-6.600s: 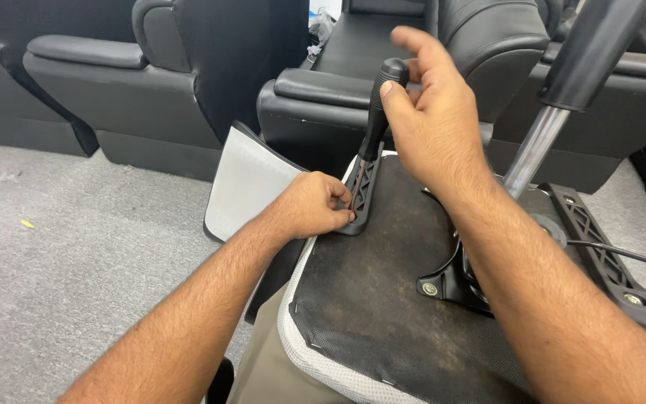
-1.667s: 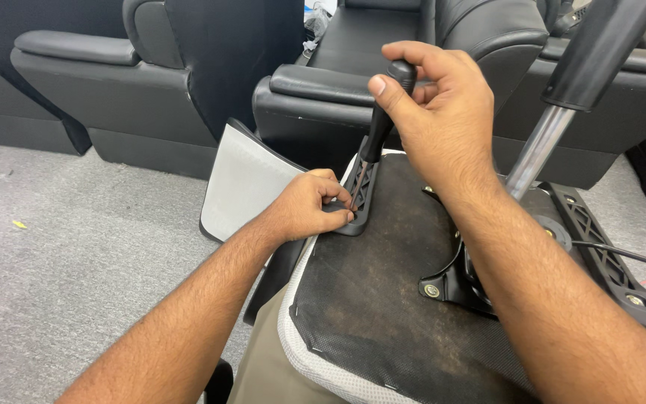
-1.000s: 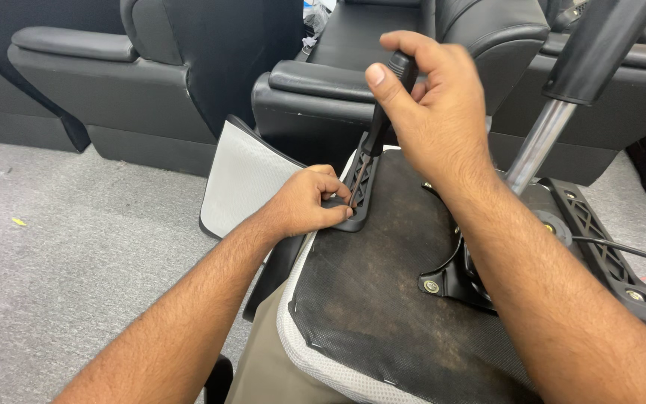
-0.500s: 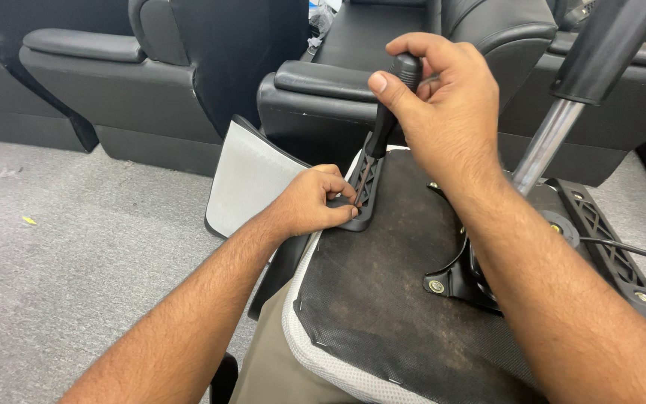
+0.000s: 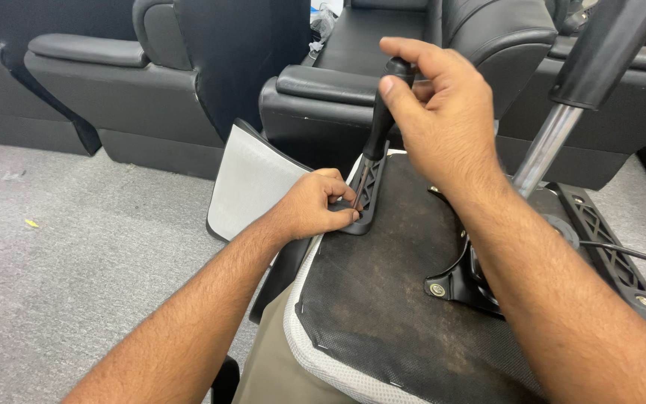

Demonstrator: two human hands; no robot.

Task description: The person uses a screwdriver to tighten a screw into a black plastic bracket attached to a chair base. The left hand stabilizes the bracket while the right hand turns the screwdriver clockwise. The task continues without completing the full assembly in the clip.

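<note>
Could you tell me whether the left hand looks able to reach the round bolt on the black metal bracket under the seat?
Probably yes: the bolt lies exposed on the seat underside, nothing covering it, and the left hand sits nearby.

The upturned black fabric-covered chair seat base (image 5: 383,299) lay in front of the person, with the black plastic armrest bracket (image 5: 368,196) on its far left edge and the black metal tilt mechanism plate (image 5: 480,273) on its right part. The left hand (image 5: 314,203) was at the bracket's foot, and the right hand (image 5: 443,112) was above it, on top of the black-handled screwdriver (image 5: 380,127) standing in the bracket. The row of black leather armchairs (image 5: 188,90) stood behind, on the grey carpet floor (image 5: 61,254).
</note>
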